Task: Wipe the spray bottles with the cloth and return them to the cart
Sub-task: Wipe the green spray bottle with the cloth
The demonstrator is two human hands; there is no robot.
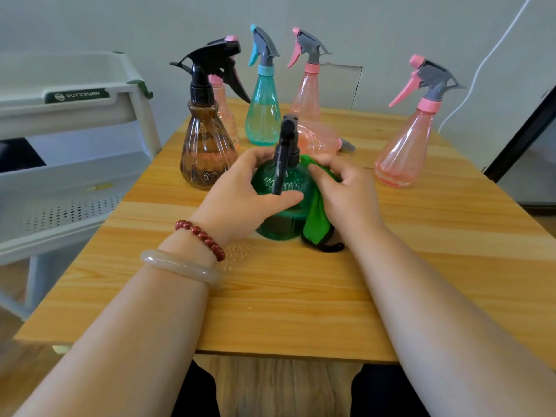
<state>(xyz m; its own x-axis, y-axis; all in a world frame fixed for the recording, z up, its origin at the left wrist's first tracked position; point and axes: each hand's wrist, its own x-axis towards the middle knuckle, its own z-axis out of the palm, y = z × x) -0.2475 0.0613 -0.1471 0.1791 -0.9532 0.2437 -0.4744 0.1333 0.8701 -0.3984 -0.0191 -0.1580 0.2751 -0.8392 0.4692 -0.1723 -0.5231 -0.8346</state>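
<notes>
Found green bottle (282, 203) upright mid-table (301, 296), black trigger pointing toward the camera. Noted left hand (240, 191) grasping its left side, thumb laid across the front. Noted right hand (346, 194) pinching cloth (316, 218) against the bottle's right shoulder, cloth hanging down to the tabletop. Recorded six more bottles behind:
- brown bottle (207, 149) just to the left
- hidden pink bottle (224, 109) partly behind the brown one
- teal bottle (263, 115) and back pink bottle (307, 97) upright at the rear
- fallen pink bottle (319, 138) on its side just behind the green one
- right pink bottle (406, 149) upright, well apart

Logged white cart (75, 115) beside the table's left edge. Saw droplets (236, 254) on the table near the left wrist. Saw bead bracelet (201, 237) and bangle (180, 264) on that wrist.
</notes>
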